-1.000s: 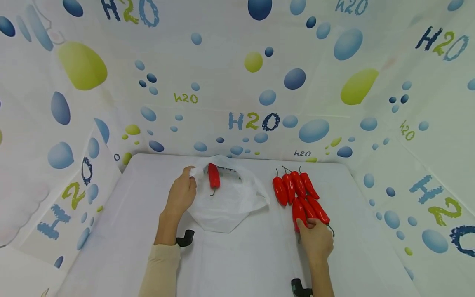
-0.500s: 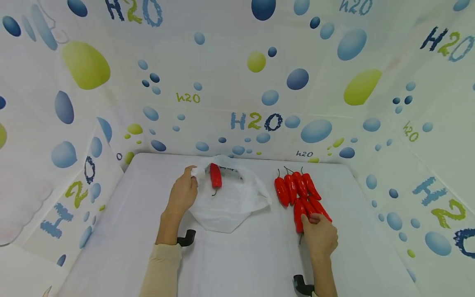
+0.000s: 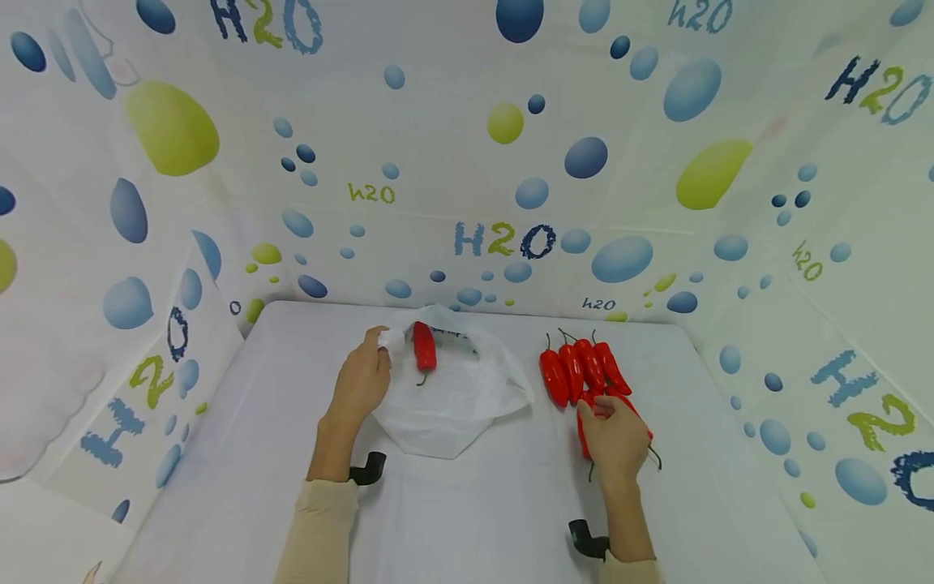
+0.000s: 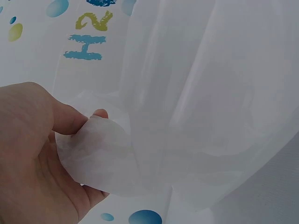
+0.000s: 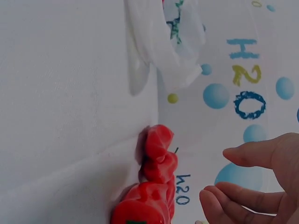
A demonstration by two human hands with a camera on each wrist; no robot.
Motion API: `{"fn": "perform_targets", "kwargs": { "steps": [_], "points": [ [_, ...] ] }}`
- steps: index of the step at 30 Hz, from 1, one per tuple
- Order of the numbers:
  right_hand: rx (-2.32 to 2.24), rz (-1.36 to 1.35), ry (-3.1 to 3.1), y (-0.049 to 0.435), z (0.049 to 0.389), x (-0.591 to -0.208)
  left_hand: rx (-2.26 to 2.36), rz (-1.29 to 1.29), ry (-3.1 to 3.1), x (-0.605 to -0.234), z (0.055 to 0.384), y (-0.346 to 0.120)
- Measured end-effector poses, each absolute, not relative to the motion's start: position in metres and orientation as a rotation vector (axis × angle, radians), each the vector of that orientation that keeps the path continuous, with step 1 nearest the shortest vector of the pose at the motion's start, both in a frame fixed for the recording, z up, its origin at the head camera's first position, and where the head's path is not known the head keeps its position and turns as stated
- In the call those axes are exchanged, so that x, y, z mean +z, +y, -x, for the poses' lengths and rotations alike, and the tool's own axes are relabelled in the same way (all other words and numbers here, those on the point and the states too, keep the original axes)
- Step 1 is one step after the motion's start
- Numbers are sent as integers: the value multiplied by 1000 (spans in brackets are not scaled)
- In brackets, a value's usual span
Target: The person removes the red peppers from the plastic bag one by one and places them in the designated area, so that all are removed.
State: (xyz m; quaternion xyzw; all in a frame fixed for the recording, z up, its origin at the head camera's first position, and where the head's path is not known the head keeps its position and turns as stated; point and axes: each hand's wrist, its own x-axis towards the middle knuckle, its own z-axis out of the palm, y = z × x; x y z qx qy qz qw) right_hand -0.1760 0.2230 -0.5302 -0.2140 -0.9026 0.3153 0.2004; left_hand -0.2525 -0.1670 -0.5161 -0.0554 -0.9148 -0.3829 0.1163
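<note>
A white plastic bag [image 3: 445, 426] lies with its mouth open, a red pepper [image 3: 425, 347] at its opening. My left hand [image 3: 361, 377] pinches the bag's left rim; in the left wrist view, the thumb and fingers grip the thin film [image 4: 100, 156]. To the right, several red peppers [image 3: 554, 378] with green stems lie in two rows on the table. My right hand [image 3: 619, 434] hovers over the front row and partly hides it. In the right wrist view, the thumb and fingers of that hand [image 5: 261, 186] stand apart with nothing between them, beside the peppers [image 5: 142, 200].
The white table [image 3: 467, 519] runs back to a wall sheet [image 3: 438, 138] printed with blue and green drops and H2O lettering. More of this sheet hangs at both sides. A black curved piece sits at my left wrist [image 3: 368, 469] and another at my right wrist [image 3: 587, 539].
My right hand shifts right off the front-left pepper, then moves forward over the front row. The left hand keeps its hold on the bag's rim. The view shifts slightly.
</note>
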Motion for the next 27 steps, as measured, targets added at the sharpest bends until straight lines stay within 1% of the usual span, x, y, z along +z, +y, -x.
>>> {"fn": "perform_targets", "kwargs": {
  "steps": [10, 19, 27],
  "points": [
    [942, 539, -2583, 208, 188, -523, -1124, 180, -2654, -516, 252, -168],
    [1000, 359, -2598, 190, 204, -521, -1133, 177, -2656, -519, 252, -169],
    [1020, 145, -2622, 162, 217, -520, -1153, 171, -2651, -515, 250, -169]
  ]
}}
